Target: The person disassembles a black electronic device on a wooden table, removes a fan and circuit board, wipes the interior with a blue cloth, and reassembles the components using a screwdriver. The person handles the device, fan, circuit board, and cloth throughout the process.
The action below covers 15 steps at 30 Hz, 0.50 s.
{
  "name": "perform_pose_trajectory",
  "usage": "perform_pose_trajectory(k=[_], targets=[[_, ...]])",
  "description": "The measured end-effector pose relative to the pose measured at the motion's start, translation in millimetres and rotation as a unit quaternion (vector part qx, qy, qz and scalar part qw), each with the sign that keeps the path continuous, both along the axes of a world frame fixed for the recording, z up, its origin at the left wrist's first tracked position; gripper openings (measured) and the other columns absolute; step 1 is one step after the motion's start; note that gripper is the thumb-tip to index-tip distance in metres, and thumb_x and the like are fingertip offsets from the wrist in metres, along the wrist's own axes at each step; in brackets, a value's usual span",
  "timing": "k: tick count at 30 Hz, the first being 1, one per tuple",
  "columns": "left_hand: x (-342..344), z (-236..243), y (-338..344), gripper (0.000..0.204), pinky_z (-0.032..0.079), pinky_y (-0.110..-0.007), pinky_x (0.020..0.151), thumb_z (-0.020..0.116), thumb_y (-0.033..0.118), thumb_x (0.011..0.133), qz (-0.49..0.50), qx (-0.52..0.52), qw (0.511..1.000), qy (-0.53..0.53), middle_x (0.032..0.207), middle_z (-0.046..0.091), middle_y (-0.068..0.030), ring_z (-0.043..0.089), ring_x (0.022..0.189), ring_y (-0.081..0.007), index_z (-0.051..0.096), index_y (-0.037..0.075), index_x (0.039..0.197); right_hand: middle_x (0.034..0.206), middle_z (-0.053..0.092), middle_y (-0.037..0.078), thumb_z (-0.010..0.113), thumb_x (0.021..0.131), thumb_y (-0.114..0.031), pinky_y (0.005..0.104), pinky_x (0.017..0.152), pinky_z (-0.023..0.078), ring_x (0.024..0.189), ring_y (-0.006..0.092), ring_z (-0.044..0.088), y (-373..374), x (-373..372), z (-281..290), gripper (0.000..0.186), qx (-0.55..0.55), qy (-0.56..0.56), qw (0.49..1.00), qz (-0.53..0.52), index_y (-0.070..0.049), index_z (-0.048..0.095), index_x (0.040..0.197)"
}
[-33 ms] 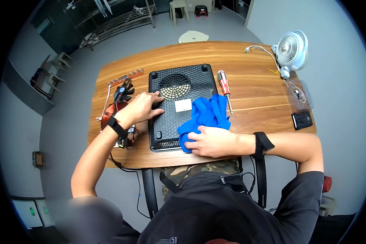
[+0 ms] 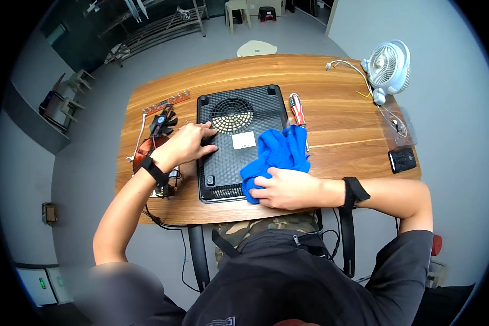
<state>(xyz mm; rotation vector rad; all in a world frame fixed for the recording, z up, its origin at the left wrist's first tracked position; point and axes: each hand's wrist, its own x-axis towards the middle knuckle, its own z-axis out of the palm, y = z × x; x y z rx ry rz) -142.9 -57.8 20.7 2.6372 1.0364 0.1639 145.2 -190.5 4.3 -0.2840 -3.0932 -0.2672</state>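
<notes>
A black plastic appliance housing (image 2: 225, 163) with a round vent (image 2: 232, 115) and white label lies bottom-up at the table's middle. My left hand (image 2: 190, 144) rests on its left edge, thumb and fingers apart. My right hand (image 2: 288, 189) is closed on a bunched blue cloth (image 2: 280, 152) over the housing's lower right corner. The cloth partly hides a red-handled screwdriver (image 2: 297, 108) to the right of the housing. Left of the housing are a black fan (image 2: 163, 120), a copper coil assembly (image 2: 144, 149) and an orange circuit board (image 2: 168, 101), with wires among them.
The wooden table (image 2: 342, 146) holds a white desk fan (image 2: 386, 70) with cables at the back right, a clear plastic bag (image 2: 396, 127) and a black rectangular object (image 2: 402, 161) at the right. Stools (image 2: 236, 13) and a metal rack (image 2: 163, 35) stand beyond.
My right hand and the blue cloth have moved slightly to the right, covering more of the screwdriver. My left hand stays on the housing.
</notes>
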Motion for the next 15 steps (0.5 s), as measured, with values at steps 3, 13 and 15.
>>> perform_pose_trajectory(k=[3, 13, 15], targets=[[-1.2, -0.4, -1.6, 0.049, 0.05, -0.044, 0.102, 0.079, 0.024, 0.082, 0.006, -0.008, 1.0, 0.006, 0.127, 0.059, -0.0348, 0.062, 0.117, -0.0421, 0.067, -0.008, 0.119, 0.108, 0.057, -0.002, 0.063, 0.087, -0.026, 0.0321, 0.075, 0.045, 0.108, 0.0177, 0.051, -5.8, 24.5, 10.1, 0.015, 0.005, -0.041, 0.999, -0.028, -0.016, 0.074, 0.089], [-8.2, -4.0, 2.3, 0.05, 0.048, -0.042, 0.106, 0.079, 0.017, 0.081, 0.003, -0.027, 1.0, 0.001, 0.129, 0.058, -0.0344, 0.059, 0.122, -0.0427, 0.066, -0.006, 0.123, 0.123, 0.057, 0.002, 0.065, 0.08, -0.014, 0.0374, 0.081, 0.052, 0.107, 0.0224, 0.056, 15.1, 127.1, 52.6, 0.026, 0.018, -0.008, 0.973, -0.229, -0.014, 0.066, 0.106], [-11.3, -7.5, 3.0, 0.048, 0.049, -0.043, 0.105, 0.077, 0.02, 0.083, -0.002, -0.01, 1.0, -0.002, 0.133, 0.057, -0.0324, 0.061, 0.118, -0.0433, 0.067, -0.003, 0.123, 0.124, 0.057, 0.004, 0.067, 0.08, -0.01, 0.0387, 0.082, 0.053, 0.109, 0.0259, 0.057, 19.1, 151.2, 53.9, 0.033, 0.017, 0.002, 0.952, -0.305, -0.016, 0.066, 0.112]])
